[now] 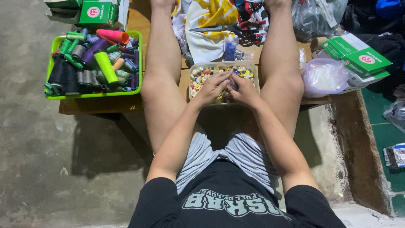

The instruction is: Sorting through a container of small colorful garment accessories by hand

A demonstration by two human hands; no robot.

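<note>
Concrete floor (50,169) lies open to the left, well apart from both hands. Green basket (54,96) of thread cones sits on a low wooden platform (101,104), near its front edge. Clear button tub (192,67) rests between the knees. Left hand (213,88) and right hand (241,89) meet over it — fingertips curled together around something too small to make out.

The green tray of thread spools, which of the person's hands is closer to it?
Left. The left hand rests over the clear box of buttons, on the side toward the green tray of thread spools. The right hand is beside it, farther from the tray.
</note>
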